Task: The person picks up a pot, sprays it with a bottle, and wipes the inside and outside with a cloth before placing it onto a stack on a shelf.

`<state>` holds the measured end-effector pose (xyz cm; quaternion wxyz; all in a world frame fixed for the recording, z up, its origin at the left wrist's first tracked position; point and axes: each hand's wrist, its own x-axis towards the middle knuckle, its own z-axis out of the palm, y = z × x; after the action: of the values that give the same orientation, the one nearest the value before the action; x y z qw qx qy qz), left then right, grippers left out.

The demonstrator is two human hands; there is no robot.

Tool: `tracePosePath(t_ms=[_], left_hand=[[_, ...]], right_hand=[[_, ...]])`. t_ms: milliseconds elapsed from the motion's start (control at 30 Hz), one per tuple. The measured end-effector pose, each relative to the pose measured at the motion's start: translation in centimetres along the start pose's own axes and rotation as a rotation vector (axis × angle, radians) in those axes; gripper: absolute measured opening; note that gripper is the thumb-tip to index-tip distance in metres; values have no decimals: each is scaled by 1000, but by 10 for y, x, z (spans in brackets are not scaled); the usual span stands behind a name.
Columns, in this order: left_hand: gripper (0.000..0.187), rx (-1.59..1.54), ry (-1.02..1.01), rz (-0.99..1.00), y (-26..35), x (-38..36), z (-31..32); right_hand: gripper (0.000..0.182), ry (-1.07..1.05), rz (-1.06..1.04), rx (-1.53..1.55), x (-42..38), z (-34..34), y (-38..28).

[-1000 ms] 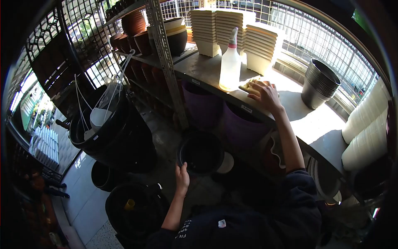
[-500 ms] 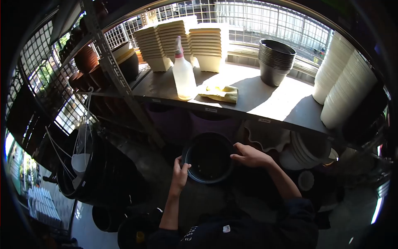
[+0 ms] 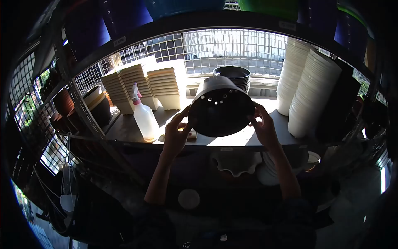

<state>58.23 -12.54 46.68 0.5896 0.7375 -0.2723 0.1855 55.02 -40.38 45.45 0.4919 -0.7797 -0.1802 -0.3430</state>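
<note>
A black plastic plant pot [image 3: 222, 118] is raised in front of the shelf, its open mouth tilted toward me. Light shows through several drain holes in its base. My left hand [image 3: 176, 130] is closed on the rim at the left, and my right hand [image 3: 264, 126] grips it at the right. Behind the pot stands a stack of black pots [image 3: 236, 72], partly covered by it. A spray bottle [image 3: 145, 120] with a pink-and-white head is left of my left hand. The folded cloth [image 3: 192, 134] is mostly hidden behind that hand and the pot.
Stacked cream square pots [image 3: 168, 85] stand at the back left of the shelf [image 3: 124, 132]; tall stacks of white pots [image 3: 309, 95] rise at the right. An upper shelf edge [image 3: 199, 23] crosses overhead. Below are a scalloped pot [image 3: 237, 163] and, lower left, large black tubs [image 3: 95, 216].
Both hands have lifted the pot from below the shelf edge to above the shelf and tipped its mouth toward me. The view has tilted up, bringing the upper shelf into sight.
</note>
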Motion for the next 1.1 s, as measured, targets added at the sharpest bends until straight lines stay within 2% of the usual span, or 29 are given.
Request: tracePosePath(t_ms=[67,133,333,467,600,633,667,700,733,800,833,867,900,933,967,1033,1100], left_hand=[[47,57,16,124,4,56,17],[45,130,54,373,4,107,34],[47,6,26,191,-10,209,81],[33,-153,29,-54,-51,254,99],[29,-209,55,-264,-78,257,105],[30,-112,43,-315,-89,260,104],[31,-16,30,-365,-100,265,103],[32,80,14,-416,-102,264,104],[35,116,65,-424,-108,259,107],[36,-12,42,-360,-110,249,106],[37,-78,31,-334,-113,244,106],[41,-81,1,-379,-121,244,104],[42,-70,-67,-382,-101,228,100],[42,-114,-80,-348,-87,210,101],[42,-161,-88,-312,-77,191,101],[41,-270,-244,-296,-57,147,94],[39,-293,-392,-260,-47,99,85]], right_hand=[[38,97,-95,-3,46,-12,19],[37,150,-146,26,93,-25,40],[33,151,42,249,187,-51,105],[36,119,151,229,214,-54,134],[51,-34,227,40,215,-50,152],[52,-97,230,14,218,-46,168],[50,-78,130,-72,219,-40,191],[50,-44,151,-110,214,-35,192],[51,-53,118,-177,208,-34,193],[56,-134,78,-269,198,-38,191],[61,-129,191,-596,182,-37,165],[61,-62,156,-703,170,-35,161],[62,4,122,-807,157,-33,158],[57,-1,170,-718,141,-33,125],[52,48,30,-660,123,-28,116],[42,-51,25,-476,84,-20,86],[33,-95,22,-133,43,-2,55]])
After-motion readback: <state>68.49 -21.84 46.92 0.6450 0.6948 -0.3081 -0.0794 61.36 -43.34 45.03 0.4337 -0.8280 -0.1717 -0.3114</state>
